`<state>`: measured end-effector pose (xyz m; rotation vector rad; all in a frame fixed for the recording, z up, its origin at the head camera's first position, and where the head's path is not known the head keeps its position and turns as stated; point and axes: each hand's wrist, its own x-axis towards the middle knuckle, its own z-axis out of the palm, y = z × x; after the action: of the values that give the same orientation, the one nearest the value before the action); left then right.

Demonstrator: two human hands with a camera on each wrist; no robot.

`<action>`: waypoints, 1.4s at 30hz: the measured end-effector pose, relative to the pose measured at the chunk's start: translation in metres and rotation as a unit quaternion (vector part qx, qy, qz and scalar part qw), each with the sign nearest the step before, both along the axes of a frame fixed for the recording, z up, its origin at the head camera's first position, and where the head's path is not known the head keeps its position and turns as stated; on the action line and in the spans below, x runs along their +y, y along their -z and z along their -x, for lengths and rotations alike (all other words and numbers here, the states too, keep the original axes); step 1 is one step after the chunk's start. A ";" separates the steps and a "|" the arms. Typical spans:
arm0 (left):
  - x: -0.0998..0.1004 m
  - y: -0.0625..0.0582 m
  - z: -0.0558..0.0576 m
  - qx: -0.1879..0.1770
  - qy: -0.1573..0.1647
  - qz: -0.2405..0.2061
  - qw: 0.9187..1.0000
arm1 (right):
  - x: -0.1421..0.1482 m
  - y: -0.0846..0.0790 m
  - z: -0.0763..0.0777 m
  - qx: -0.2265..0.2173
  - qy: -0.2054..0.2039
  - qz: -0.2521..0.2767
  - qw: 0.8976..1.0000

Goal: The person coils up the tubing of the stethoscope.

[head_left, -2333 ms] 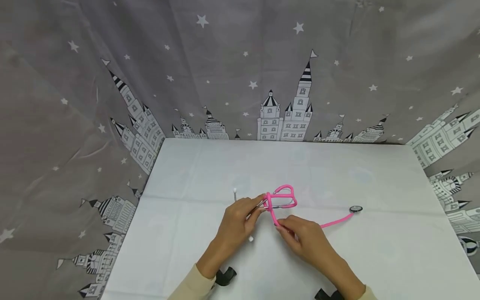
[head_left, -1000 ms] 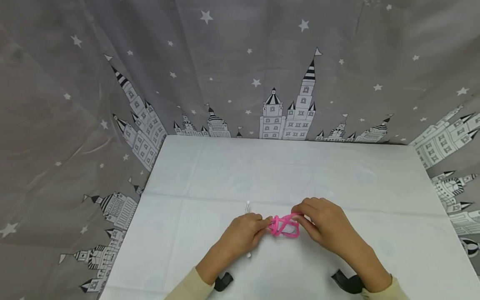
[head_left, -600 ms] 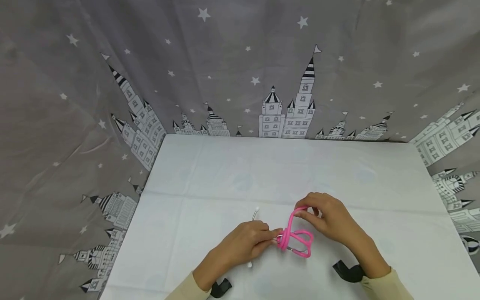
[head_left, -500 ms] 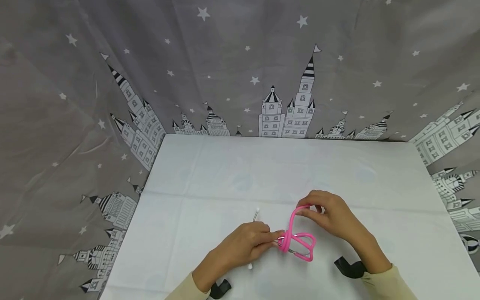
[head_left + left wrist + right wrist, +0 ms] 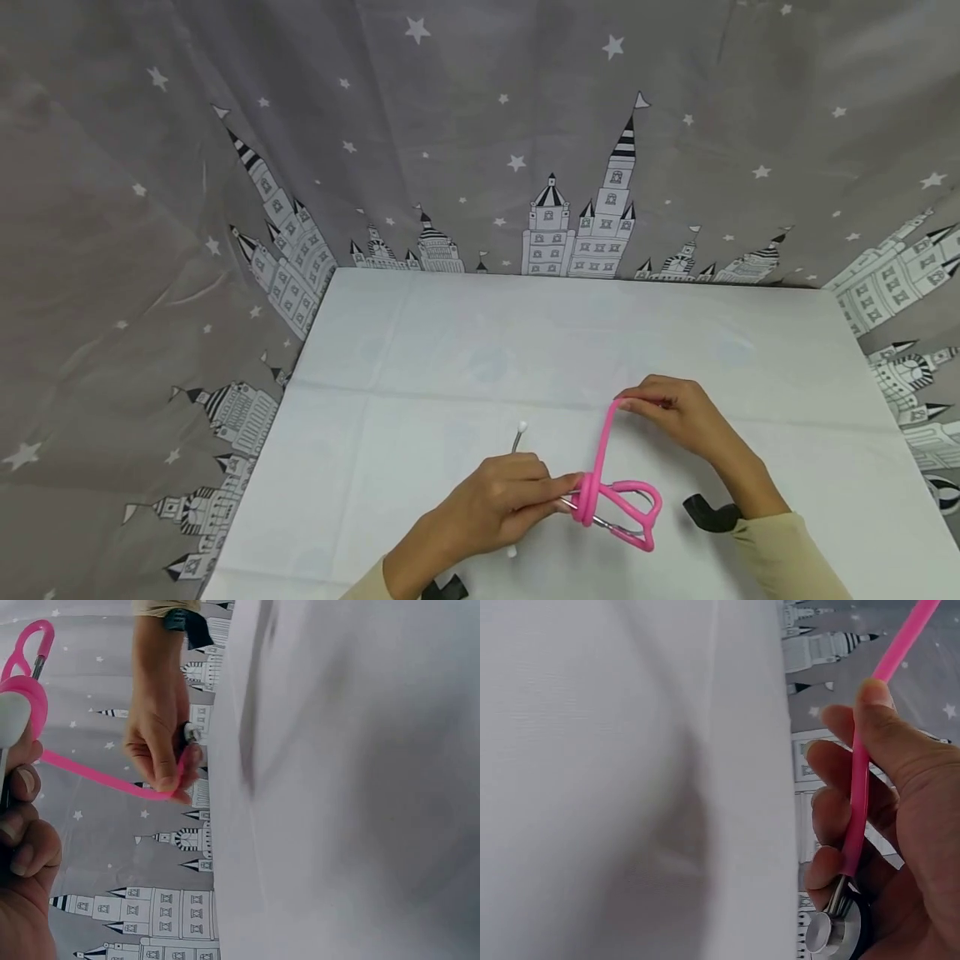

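A stethoscope with pink tubing (image 5: 590,498) is folded back on itself, the tube wound around its middle in a coil. My left hand (image 5: 501,504) grips its metal ear tubes, with the index finger and thumb close against the coil. One white ear tip (image 5: 522,427) pokes out above that hand, another below it. My right hand (image 5: 675,412) pinches the tube's free end, drawn up taut from the coil. In the right wrist view, the fingers curl around the pink tube (image 5: 859,780), and the silver chest piece (image 5: 821,932) sits against the palm.
A white table (image 5: 420,333) lies beneath the hands. Behind and beside it hangs a grey curtain (image 5: 450,100) printed with castles and stars. Black straps (image 5: 711,514) show at both wrists.
My right hand has shifted from beside the loop to its upper right, pulling the tube's end up; the tube has more turns around the middle. The left hand has drifted right and down.
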<state>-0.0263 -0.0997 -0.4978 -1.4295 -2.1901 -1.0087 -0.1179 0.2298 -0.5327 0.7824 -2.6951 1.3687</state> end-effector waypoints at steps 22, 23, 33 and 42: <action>-0.020 0.012 0.047 -0.077 -0.310 -0.102 0.942 | -0.069 -0.004 -0.086 0.167 -0.083 -0.078 0.979; -0.021 0.015 0.049 -0.080 -0.317 -0.092 0.940 | -0.071 -0.008 -0.090 0.190 -0.088 -0.081 0.974; -0.024 0.033 0.052 -0.073 -0.329 -0.002 0.941 | -0.073 -0.049 -0.100 0.293 -0.106 -0.138 0.940; -0.024 0.040 0.041 -0.020 -0.317 0.075 0.945 | -0.063 -0.069 -0.081 0.321 -0.066 -0.138 0.935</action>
<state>-0.0670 -0.1234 -0.5382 -0.6550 -2.5387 -0.6471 -0.0368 0.1664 -0.4636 1.1964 -2.3417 0.5816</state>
